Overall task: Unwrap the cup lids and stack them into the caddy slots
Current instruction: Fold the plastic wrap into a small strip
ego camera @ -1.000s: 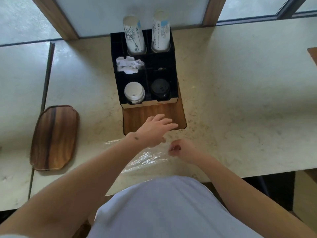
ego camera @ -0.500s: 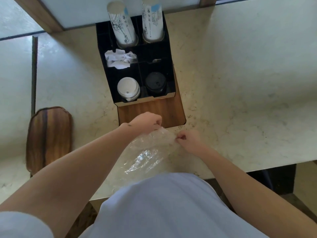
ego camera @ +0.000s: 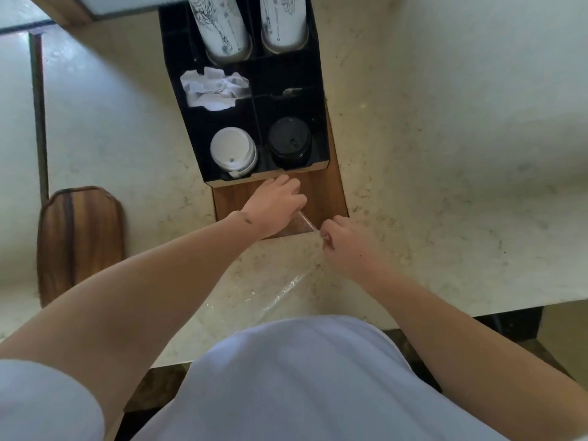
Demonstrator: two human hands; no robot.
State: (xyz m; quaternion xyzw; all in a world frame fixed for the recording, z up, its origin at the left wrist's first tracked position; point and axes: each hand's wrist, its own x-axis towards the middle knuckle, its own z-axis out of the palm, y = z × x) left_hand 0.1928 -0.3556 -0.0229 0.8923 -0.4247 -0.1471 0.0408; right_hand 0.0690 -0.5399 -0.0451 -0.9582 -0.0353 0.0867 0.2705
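Note:
A black caddy [ego camera: 321,90] stands on a wooden board [ego camera: 324,192] at the counter's middle. Its front left slot holds a stack of white lids [ego camera: 234,151]; the front right slot holds black lids [ego camera: 289,143]. A clear plastic wrapper [ego camera: 286,289] lies stretched from the board down toward my body. My left hand [ego camera: 275,205] holds the wrapper's top end over the board, fingers curled. My right hand [ego camera: 342,241] pinches the same edge just to the right, beside the board's corner.
Two sleeves of paper cups [ego camera: 222,27] fill the caddy's rear slots, with crumpled white paper [ego camera: 213,90] in a middle slot. A dark wooden tray [ego camera: 79,240] lies at the left. The counter's front edge runs just before my body.
Both hands have moved forward, pulling the wrapper's top edge up onto the wooden board and drawing the plastic flatter. The camera has tilted lower and closer.

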